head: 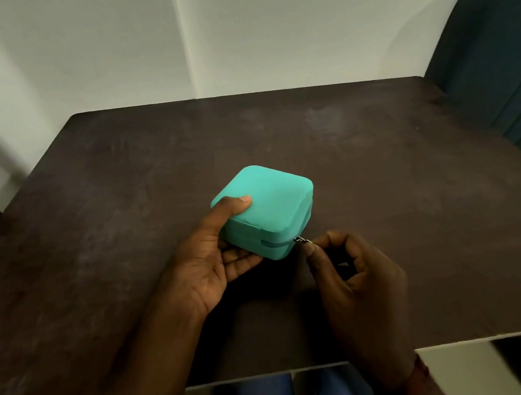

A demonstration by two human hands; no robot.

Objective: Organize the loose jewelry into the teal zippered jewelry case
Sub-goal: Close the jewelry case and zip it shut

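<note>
Occupying most of the view, a dark, scuffed tabletop (pixel 89 262) is shown, with a blue-green padded chair (pixel 507 66) standing past its far right corner. The teal zippered jewelry case (pixel 274 202) is seen roughly midway between the left and right edges, a little nearer the near edge than the far one. Its lid is down on the base and one corner is turned toward the near edge.

The case is gripped by the left hand (pixel 214 261): the thumb (pixel 235 203) is laid on the lid and the fingers are curled against the lower left side. The right hand (pixel 352 271) is closed in a pinch on the small metal zipper pull (pixel 302 240), which sits at the near right corner of the case. No loose jewelry can be made out on the tabletop, and whether the zip is being opened or closed cannot be told.

Two risks are judged from here. If the pull is drawn round the rounded corner at an angle, the slider may be jammed or the fabric caught. If the left hand's hold is loosened, the light case may be dragged or tipped, and any contents may be spilled toward the near edge.
</note>
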